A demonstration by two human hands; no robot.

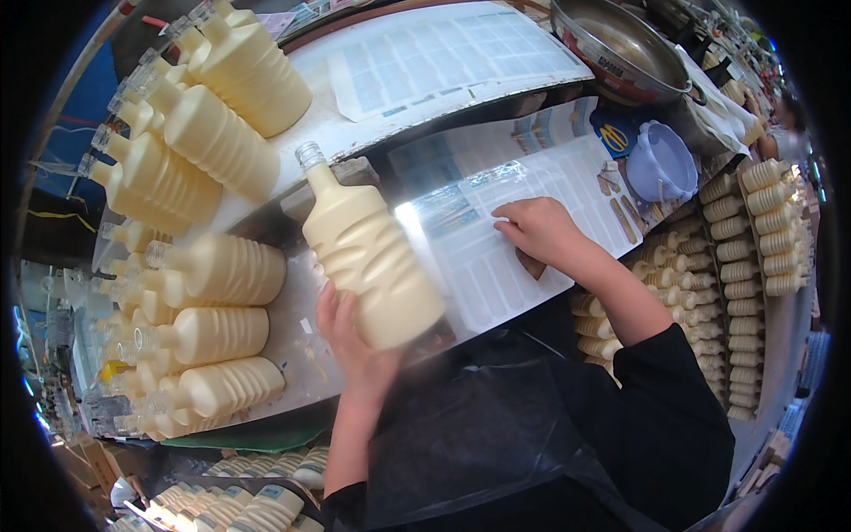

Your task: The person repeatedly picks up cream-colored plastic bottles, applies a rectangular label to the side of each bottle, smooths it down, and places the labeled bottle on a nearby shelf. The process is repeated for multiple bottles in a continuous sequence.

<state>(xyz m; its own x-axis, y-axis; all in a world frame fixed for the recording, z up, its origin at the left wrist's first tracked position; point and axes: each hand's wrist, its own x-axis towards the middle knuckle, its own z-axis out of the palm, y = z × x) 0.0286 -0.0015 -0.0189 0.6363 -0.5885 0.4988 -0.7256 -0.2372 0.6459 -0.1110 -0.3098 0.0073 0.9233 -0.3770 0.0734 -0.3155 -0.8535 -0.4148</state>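
Observation:
My left hand [347, 330] grips the base of a cream-coloured ribbed plastic bottle [368, 253] with an uncapped clear neck, held tilted over the steel table [292, 332]. My right hand [542, 230] rests fingers-down on a printed paper sheet [496, 266] that covers the table to the right of the bottle. It holds nothing that I can see.
Several filled cream bottles [217, 332] lie on their sides at the left, more stand stacked at upper left [213, 133]. A steel bowl [620, 49] and a pale blue funnel-like cup [660, 164] sit at upper right. Rows of small bottles [745, 266] fill crates at right and below.

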